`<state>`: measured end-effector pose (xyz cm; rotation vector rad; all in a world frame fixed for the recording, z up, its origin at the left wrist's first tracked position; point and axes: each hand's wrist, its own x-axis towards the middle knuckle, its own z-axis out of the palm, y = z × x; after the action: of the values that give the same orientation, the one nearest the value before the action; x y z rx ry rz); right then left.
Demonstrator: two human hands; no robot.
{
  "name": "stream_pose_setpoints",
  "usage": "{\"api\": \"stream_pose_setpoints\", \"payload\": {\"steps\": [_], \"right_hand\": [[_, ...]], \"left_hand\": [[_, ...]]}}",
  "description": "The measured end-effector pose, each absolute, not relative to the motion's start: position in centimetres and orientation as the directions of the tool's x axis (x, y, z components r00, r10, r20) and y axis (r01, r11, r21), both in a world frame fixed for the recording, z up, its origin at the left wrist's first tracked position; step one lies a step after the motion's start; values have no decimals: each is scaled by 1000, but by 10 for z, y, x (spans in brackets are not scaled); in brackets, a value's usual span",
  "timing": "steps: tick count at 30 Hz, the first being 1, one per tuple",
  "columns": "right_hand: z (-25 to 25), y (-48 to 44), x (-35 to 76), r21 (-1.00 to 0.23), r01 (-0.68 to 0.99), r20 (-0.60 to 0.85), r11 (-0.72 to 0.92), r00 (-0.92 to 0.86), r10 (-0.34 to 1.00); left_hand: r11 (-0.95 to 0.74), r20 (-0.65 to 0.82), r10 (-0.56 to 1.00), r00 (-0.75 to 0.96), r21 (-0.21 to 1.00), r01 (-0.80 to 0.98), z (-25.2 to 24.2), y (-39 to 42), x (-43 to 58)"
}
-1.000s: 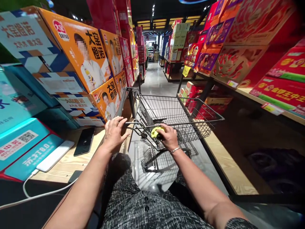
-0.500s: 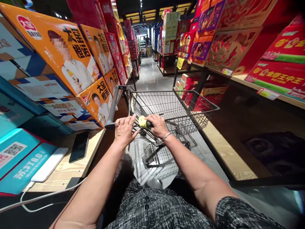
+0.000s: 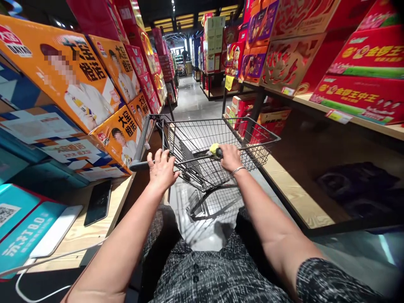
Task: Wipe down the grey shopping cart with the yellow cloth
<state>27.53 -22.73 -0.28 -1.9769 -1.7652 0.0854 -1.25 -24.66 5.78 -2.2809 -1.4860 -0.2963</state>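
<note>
A black wire shopping cart (image 3: 249, 141) stands in the aisle in front of me. My left hand (image 3: 162, 169) lies on the cart's handle bar (image 3: 140, 165) with the fingers spread. My right hand (image 3: 230, 157) is closed on a yellow cloth (image 3: 214, 148) and presses it against the cart's rear wire frame. A thin bracelet circles my right wrist. The basket looks empty.
Orange gift boxes (image 3: 82, 84) lean on the left shelf above a wooden ledge (image 3: 78, 233) with a dark phone (image 3: 98, 203), a white power bank (image 3: 55, 232) and its cable. Red boxes (image 3: 362, 92) fill the right shelves. The glossy aisle floor (image 3: 192, 101) runs ahead.
My right hand has slid the yellow cloth up and to the right along the cart's frame. My left hand moved from the bar's end onto the bar. The view shifted slightly.
</note>
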Motion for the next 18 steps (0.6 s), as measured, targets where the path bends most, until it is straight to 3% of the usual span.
{"api": "stream_pose_setpoints", "payload": {"steps": [6,9,12,15,18], "right_hand": [[14,-235,174,-412,858,308,306,-185,933],[0,-227,155,-361,842,403,401,-247,881],[-39,-217,155,-248,861,443,445,-307,842],[-94,-215,173,-166,869,344,467,-393,853],[-148,-223,205,-149,902,260,404,-359,896]], "left_hand": [[-455,226,830,511,-257,853,48,-233,-5],[-483,220,814,538,-258,837,45,-223,-14],[-507,250,791,558,-243,827,42,-214,-22],[-518,257,789,559,-211,829,37,-206,-27],[-530,227,796,561,-186,828,33,-196,-31]]}}
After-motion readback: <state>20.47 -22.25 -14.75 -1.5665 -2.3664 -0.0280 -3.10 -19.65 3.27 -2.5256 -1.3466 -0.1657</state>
